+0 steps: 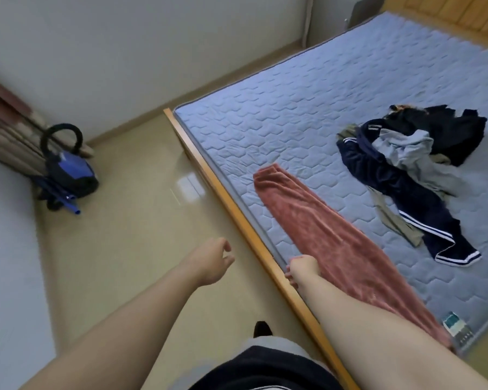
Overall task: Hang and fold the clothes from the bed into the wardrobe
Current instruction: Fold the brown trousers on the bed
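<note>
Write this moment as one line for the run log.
left hand: holds nothing, over floor | right hand: at edge of pink garment, grip unclear | clothes pile: on mattress, no hand on it

Single head camera, looking steeply down from standing height. The bed (307,114) fills the right, floor (141,220) the left.

Floor (141,226) between wall (124,52) and bed frame (234,212): open, passable. Vacuum cleaner (68,175) stands in the far corner against the curtain (6,130), well apart from the bed. Mattress (307,88): far part bare. Near edge taken by a pink cloth (335,243) lying lengthwise along the frame. Clothes pile (412,156) lies beyond it to the right, with a bare strip of mattress between them.
</note>
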